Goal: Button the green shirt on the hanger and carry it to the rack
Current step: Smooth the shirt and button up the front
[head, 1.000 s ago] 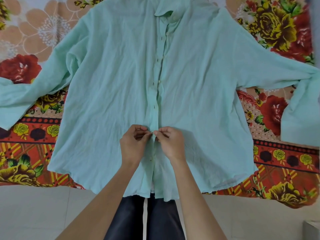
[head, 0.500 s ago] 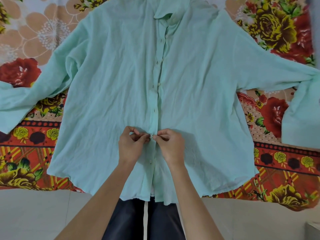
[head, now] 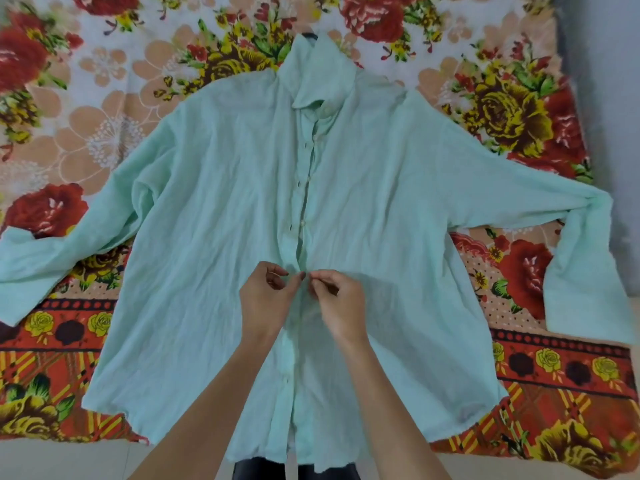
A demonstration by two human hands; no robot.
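Green shirt (head: 207, 202): flat, front up, sleeves spread, on floral sheet (head: 104, 98). Dark tip of hanger (head: 309, 35) shows above collar. Buttons & holes above the hands lie side by side, not joined. L hand (head: 265, 299) & R hand (head: 341, 303): both at front opening, lower-mid, fingertips nearly touching, each pinching a fabric edge. Button at pinch pt too blurred to confirm.

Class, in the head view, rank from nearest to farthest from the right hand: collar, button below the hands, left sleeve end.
1. The button, just below the right hand, nearer the person.
2. The collar, straight ahead at the top.
3. The left sleeve end, far off to the left.
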